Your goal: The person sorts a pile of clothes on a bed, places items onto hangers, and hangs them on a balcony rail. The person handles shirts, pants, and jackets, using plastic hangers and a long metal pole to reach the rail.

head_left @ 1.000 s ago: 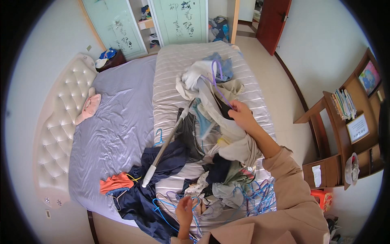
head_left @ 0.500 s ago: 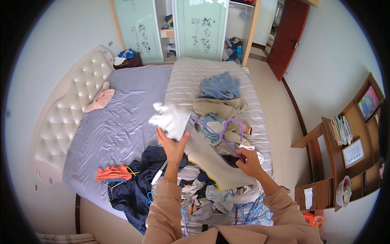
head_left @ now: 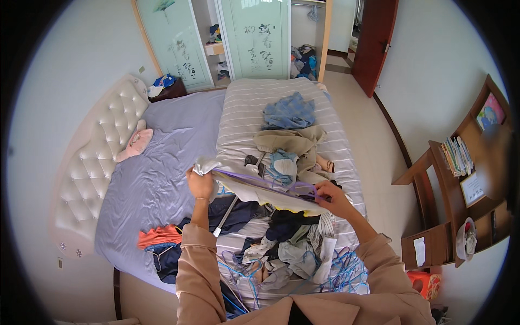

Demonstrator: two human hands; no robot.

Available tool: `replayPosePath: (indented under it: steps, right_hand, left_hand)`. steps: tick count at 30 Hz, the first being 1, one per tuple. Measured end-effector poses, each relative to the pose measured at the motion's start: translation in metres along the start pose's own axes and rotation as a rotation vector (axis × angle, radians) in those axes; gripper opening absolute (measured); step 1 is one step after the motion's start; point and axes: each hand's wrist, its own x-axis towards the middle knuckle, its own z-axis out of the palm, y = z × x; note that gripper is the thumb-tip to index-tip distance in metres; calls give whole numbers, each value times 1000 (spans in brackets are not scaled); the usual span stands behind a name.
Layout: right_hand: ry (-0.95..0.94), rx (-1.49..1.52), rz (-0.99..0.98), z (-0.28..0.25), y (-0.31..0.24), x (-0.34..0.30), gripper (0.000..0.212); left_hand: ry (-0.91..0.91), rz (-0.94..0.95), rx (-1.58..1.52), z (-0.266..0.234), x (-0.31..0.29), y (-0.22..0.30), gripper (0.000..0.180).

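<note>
A white garment with yellow edging (head_left: 271, 197) is stretched sideways above the bed, seen almost edge-on. Along its upper side runs a purple clothes hanger (head_left: 254, 179), partly hidden by the cloth. My left hand (head_left: 201, 185) is closed on the bunched white end of the garment. At the other end my right hand (head_left: 333, 200) pinches the purple hanger beside its hook, the cloth against its fingers. Under the garment lie dark clothes (head_left: 233, 214) and a white-ended rod (head_left: 225, 216). Closer to me is a heap of grey and patterned clothes (head_left: 295, 257).
Blue and purple hangers (head_left: 346, 271) lie tangled at the bed's near right. Beyond the garment are beige trousers (head_left: 287, 141) and a blue checked shirt (head_left: 290, 111). An orange garment (head_left: 160, 236) lies left. A wooden shelf unit (head_left: 428, 200) stands right, beside the floor strip.
The garment has swung from a slant to nearly level and turned edge-on. My left hand has moved left and closed on its end; my right hand has risen slightly. The view has shifted a little.
</note>
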Motion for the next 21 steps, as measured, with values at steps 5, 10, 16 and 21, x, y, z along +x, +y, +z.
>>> replayPosePath:
  steps: [5,10,16,21]
  right_hand:
    - [423,778,251,6,27,-44,15]
    - [927,932,-135,-67,-8,-38,17]
    - [975,1119,305,-97,59,-119,39]
    - [957,796,944,-6,55,-219,42]
  left_hand:
    - [-429,-740,-972,33,7,-65,36]
    - [-615,-680,-669,53,-55,-51,31]
    - [-720,-744,-1002,37,-45,32,26]
    - [-581,-222,-1146,3,23,172,27]
